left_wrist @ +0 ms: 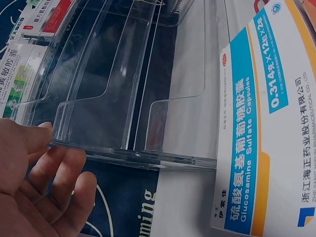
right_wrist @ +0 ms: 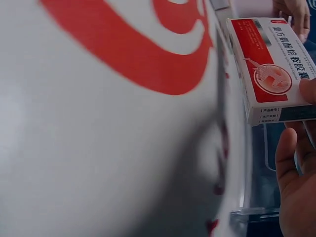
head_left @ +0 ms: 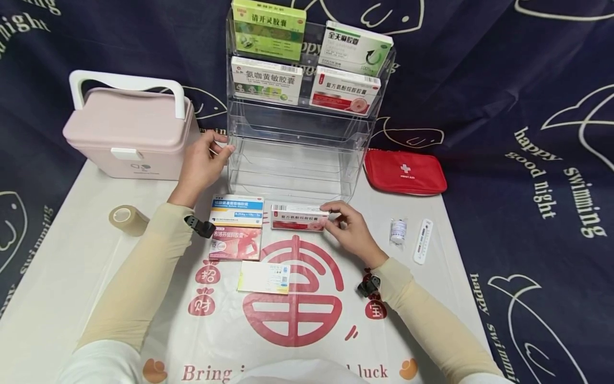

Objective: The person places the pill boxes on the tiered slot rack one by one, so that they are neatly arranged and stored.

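Observation:
My right hand holds a red-and-white medicine box by its right end, thumb on the printed face, in front of the clear display rack. The right wrist view shows the box tilted, with the fingers partly cut off by the frame. My left hand is at the rack's left side, its thumb and fingers about the side edge; the left wrist view shows this hand with loosely bent fingers. Several medicine boxes, including a green box, stand in the rack's upper tiers.
A blue-and-white box, a pink box and a white-yellow box lie before the rack. A pink case and a tan bandage roll stand left. To the right are a red first-aid pouch, small vial and white test strip.

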Motion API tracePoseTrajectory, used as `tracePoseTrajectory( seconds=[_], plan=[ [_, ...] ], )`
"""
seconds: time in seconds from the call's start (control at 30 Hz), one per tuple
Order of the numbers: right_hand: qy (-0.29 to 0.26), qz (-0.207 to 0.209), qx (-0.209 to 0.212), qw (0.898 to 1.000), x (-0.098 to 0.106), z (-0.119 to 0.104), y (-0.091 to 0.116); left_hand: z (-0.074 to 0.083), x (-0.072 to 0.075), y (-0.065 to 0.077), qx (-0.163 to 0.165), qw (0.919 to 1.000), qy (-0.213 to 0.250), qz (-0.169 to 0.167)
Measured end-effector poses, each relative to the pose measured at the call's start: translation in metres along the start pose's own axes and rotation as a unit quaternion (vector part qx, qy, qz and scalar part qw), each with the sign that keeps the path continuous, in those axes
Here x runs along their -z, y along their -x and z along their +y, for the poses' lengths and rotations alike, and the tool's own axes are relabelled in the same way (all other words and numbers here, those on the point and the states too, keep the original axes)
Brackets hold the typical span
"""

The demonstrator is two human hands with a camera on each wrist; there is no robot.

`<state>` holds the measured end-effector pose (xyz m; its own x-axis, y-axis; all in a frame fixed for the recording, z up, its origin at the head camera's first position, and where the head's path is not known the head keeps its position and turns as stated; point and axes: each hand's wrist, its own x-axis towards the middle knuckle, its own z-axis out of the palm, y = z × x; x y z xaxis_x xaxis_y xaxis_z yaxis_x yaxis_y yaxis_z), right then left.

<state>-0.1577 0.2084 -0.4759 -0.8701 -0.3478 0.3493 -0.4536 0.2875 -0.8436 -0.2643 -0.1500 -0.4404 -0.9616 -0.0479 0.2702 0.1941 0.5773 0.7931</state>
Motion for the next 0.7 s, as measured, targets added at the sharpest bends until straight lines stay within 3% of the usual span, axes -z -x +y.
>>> tracePoseTrajectory(
  seconds=[0.23, 0.7],
  plan=[
    [-0.008, 0.023, 0.011, 1.000, 0.010, -0.016, -0.031, 0.001, 0.002, -0.001, -0.004, 1.0000, 0.005, -0.003],
    [-0.024, 0.068, 0.051, 0.996, 0.020, -0.057, -0.135, 0.002, 0.005, -0.001, -0.009, 0.9998, 0.019, -0.005]
  ],
)
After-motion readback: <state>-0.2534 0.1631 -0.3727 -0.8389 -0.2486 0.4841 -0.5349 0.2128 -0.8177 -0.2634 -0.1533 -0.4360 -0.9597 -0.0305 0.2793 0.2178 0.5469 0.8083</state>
